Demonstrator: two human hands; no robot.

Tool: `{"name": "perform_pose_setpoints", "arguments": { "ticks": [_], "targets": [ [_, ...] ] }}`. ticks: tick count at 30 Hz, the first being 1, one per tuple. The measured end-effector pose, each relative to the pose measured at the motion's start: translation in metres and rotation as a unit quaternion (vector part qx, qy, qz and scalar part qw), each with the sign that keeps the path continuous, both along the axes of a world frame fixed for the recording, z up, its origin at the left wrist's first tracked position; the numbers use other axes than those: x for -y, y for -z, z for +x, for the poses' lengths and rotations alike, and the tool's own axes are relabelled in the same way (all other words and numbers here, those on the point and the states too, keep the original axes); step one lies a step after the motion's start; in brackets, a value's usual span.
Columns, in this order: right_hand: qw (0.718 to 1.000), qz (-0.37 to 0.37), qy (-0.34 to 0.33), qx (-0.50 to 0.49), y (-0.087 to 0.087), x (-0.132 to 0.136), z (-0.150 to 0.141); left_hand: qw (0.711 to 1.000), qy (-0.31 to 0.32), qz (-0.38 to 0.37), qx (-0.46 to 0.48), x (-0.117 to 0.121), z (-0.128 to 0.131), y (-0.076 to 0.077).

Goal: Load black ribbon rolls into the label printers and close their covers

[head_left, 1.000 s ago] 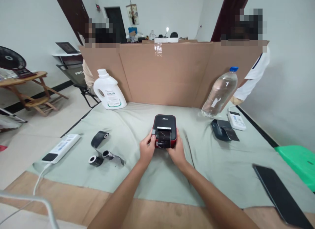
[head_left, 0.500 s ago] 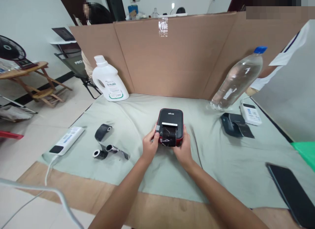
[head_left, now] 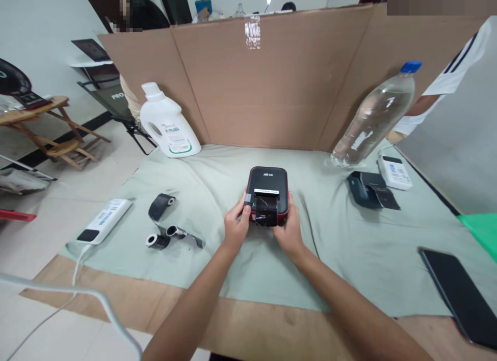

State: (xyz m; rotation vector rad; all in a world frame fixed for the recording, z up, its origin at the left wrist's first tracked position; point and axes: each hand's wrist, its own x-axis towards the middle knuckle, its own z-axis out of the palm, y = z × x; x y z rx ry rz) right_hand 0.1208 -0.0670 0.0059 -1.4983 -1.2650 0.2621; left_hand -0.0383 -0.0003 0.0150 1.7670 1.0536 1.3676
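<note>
Between my hands is a small black-and-red portable printer with a strip of shiny black film hanging out of its front slot. My left hand grips its left side, the thumb on the front corner. On the opposite side, my right hand wraps the lower right edge, with some fingers hidden beneath. Several rolls of black film lie to the left, among them one large roll and a small roll. A thin dark cord lies right of my right hand.
A white jug and a tilted water bottle lean against the cardboard screen. A second black device, white power banks and a phone lie on the green cloth. Another person's sleeve shows at right.
The view has tilted and shifted slightly, so most things sit a little higher in the picture. Both hands keep the same hold on the printer.
</note>
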Motion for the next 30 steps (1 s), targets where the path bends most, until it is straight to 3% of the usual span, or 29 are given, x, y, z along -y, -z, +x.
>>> {"name": "perform_pose_setpoints", "arguments": {
  "ticks": [20, 30],
  "targets": [
    [1.000, -0.006, -0.002, -0.020, 0.0013, -0.0006, 0.0001, 1.000, -0.004, -0.013, -0.006, 0.0035, 0.0020, -0.0024],
    [1.000, -0.003, -0.006, -0.009, -0.0013, -0.0030, 0.0012, 0.998, 0.002, -0.048, 0.051, 0.0008, 0.0044, -0.0052]
  ]
}}
